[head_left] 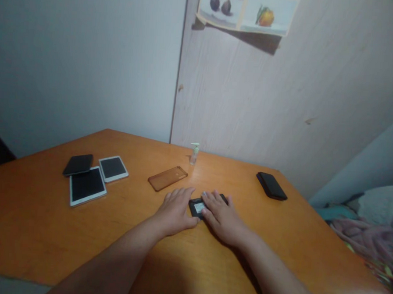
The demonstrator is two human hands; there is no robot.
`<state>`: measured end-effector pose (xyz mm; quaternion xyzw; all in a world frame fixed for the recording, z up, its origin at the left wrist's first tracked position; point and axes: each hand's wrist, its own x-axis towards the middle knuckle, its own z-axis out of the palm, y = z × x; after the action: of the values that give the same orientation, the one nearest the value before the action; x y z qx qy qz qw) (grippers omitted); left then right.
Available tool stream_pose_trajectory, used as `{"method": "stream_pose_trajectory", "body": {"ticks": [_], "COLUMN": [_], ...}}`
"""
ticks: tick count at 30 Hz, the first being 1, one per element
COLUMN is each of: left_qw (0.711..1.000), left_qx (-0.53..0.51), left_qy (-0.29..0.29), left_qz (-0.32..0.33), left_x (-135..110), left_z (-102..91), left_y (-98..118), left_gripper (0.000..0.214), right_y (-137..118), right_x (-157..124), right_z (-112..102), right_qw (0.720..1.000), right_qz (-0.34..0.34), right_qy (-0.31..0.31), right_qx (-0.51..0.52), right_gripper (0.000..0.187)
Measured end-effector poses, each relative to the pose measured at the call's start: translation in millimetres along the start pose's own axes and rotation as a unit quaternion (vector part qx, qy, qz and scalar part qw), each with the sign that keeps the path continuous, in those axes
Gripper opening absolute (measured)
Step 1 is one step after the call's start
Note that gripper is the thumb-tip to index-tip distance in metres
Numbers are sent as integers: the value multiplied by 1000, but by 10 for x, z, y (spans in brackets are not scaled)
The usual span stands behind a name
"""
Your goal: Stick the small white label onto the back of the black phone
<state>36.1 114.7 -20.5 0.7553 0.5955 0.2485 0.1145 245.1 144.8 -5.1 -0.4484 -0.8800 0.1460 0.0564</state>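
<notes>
A flat black phone-like device (198, 207) with a pale label on its upper face lies on the wooden table in front of me. My right hand (224, 216) rests flat over its right part, fingers stretched out, hiding much of it. At its left end is my left hand (178, 209), with thumb and fingers apart around that edge; whether they touch it I cannot tell. Just beyond my left hand lies a brown see-through phone case (167, 179). Behind it stands a small clear pump bottle (194, 155) with a pale green top.
At left, a white tablet (88, 186) lies partly under a black tablet-like device (79, 164), beside another white tablet (113, 168). A black wallet-like case (271, 186) lies near the table's right edge. Walls border the back, and crumpled cloth (369, 235) is beyond the right edge.
</notes>
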Motion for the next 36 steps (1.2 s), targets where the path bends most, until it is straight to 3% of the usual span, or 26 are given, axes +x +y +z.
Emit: {"method": "stream_pose_trajectory", "body": {"ticks": [2,4,8,10,14,16,20,22,28,33,36], "left_qw": [1000,1000,1000,1000,1000,1000,1000,1000,999,999,999], "left_qx": [-5,-9,-14,-15,-11,-9,-6,1,22,16,13], "left_qy": [-1,-1,-3,-6,-4,-6,-11,-12,-21,-15,-17], "left_qz": [1,0,-5,-7,-7,-7,-9,-5,25,34,38], "left_x": [-6,-8,0,3,2,1,4,4,-12,-26,-28], "left_z": [3,0,-3,1,7,4,-10,-19,-53,-65,-67], "left_y": [-3,-2,2,0,-2,2,18,23,21,18,14], "left_gripper": [88,91,97,97,94,93,92,87,53,50,53], "right_y": [-108,-110,90,119,-37,-61,129,193,23,203,241], "right_x": [-19,-9,40,24,-66,-82,-61,-83,-242,-190,-172], "right_z": [12,8,-24,-30,-23,-30,-56,-58,-83,-145,-131], "right_qw": [997,997,998,996,999,997,997,994,998,996,994], "right_qz": [-66,-73,59,80,-46,-71,60,86,-62,53,69], "right_qy": [-22,-26,21,31,-10,-18,26,36,-18,41,57], "right_qx": [15,19,-13,-26,-3,3,-40,-52,-18,-61,-62], "right_gripper": [58,57,58,60,61,58,59,61,56,53,52]}}
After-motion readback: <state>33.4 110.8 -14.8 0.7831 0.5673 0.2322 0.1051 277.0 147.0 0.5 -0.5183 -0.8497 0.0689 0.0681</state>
